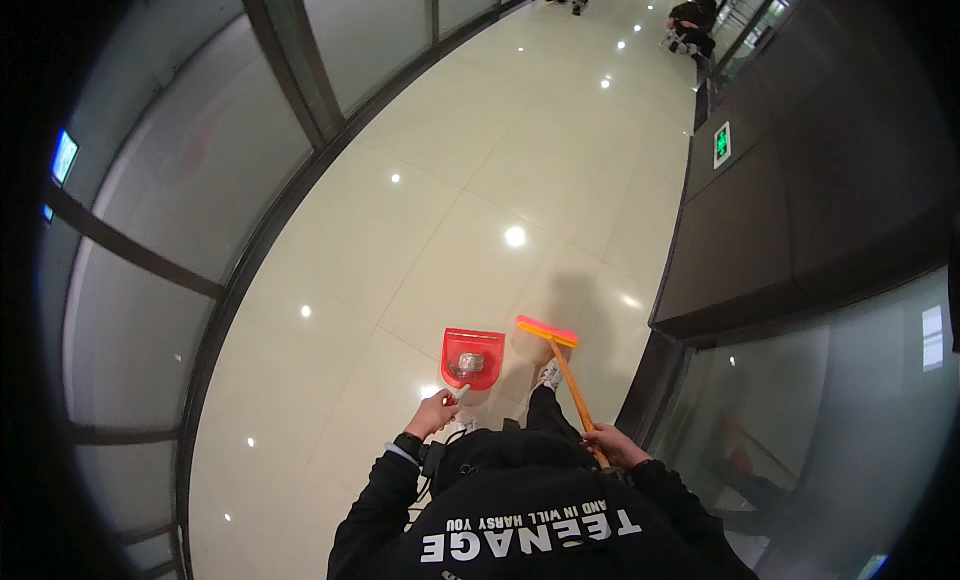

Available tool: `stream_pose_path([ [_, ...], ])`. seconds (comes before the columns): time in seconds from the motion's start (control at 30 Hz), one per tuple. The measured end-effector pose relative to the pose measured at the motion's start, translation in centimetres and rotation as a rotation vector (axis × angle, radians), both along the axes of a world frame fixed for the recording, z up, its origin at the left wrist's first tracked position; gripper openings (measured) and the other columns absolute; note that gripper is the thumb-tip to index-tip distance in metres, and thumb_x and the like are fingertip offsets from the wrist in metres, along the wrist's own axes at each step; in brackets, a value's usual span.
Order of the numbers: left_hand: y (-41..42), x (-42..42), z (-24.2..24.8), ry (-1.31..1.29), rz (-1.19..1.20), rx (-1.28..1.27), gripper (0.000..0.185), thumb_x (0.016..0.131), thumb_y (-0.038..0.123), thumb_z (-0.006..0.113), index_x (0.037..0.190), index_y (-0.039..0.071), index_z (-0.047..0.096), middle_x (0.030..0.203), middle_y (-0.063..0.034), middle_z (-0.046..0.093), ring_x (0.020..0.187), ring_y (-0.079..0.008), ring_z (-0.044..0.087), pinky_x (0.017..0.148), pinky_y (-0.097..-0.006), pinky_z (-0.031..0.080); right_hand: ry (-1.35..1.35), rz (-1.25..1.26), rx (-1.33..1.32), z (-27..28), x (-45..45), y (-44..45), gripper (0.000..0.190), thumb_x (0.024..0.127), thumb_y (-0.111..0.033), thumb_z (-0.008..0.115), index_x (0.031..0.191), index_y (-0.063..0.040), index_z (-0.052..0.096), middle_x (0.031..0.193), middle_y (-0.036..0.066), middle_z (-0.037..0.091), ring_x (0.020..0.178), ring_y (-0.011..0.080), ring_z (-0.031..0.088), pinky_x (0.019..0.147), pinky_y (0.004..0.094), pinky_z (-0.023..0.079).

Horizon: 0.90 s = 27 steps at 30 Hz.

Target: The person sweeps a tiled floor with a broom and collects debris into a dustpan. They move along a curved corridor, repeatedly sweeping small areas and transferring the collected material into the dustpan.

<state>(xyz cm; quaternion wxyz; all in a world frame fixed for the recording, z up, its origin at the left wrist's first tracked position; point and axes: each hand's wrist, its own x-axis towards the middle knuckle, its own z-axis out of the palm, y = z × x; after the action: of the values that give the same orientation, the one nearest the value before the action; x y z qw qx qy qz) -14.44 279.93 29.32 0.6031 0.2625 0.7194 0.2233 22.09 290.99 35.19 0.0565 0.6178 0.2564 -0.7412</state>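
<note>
My left hand (435, 413) is closed on the pale handle of a red plastic dustpan (491, 355), which is in front of me at the lower middle. Some crumpled, clear or greyish litter (470, 364) lies in the pan. With my right hand (616, 446) I grip the wooden handle of a broom (574, 385). Its orange head with pink bristles (547, 331) is to the right of the dustpan, apart from it, just beyond my right shoe (550, 373). Whether the pan touches the floor I cannot tell.
Glossy beige floor tiles (420, 257) run along a corridor. Framed glass panels (187, 152) line the left side; a dark wall (750, 227) with a green lit sign (721, 145) and a glass panel (757, 430) line the right. Far ahead, people crouch or sit near both sides, one at right (690, 28).
</note>
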Motion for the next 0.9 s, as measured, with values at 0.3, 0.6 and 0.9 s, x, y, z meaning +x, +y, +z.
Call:
stream_pose_path([
  [0.3, 9.1, 4.4, 1.4, 0.034, 0.088, -0.028, 0.01, 0.077, 0.012, 0.056, 0.085, 0.008, 0.051, 0.064, -0.0046, 0.057, 0.047, -0.0091, 0.049, 0.037, -0.0226, 0.038, 0.13, -0.134, -0.015, 5.9, 4.7, 10.8, 0.014, 0.084, -0.004, 0.048, 0.095, 0.0, 0.042, 0.067, 0.003, 0.044, 0.047, 0.0071, 0.041, 0.04, 0.0206, 0.038],
  [0.6, 19.7, 7.2, 5.0, 0.126, 0.167, 0.031, 0.016, 0.076, 0.018, 0.056, 0.089, 0.009, 0.053, 0.06, -0.0042, 0.057, 0.044, -0.0108, 0.049, 0.036, -0.0249, 0.039, 0.202, -0.191, 0.117, 7.0, 9.0, 22.0, 0.016, 0.079, 0.001, 0.049, 0.093, 0.0, 0.042, 0.064, 0.004, 0.044, 0.043, 0.008, 0.04, 0.037, 0.0231, 0.035],
  [0.9, 28.6, 7.2, 9.5, 0.207, 0.15, 0.073, 0.018, 0.077, 0.024, 0.062, 0.086, 0.011, 0.053, 0.06, -0.0021, 0.055, 0.043, -0.0069, 0.045, 0.034, -0.0215, 0.035, 0.065, -0.099, 0.113, -0.2, 11.6, 27.6, 0.018, 0.079, -0.003, 0.054, 0.092, 0.0, 0.042, 0.064, 0.006, 0.047, 0.049, 0.0144, 0.047, 0.043, 0.0287, 0.044],
])
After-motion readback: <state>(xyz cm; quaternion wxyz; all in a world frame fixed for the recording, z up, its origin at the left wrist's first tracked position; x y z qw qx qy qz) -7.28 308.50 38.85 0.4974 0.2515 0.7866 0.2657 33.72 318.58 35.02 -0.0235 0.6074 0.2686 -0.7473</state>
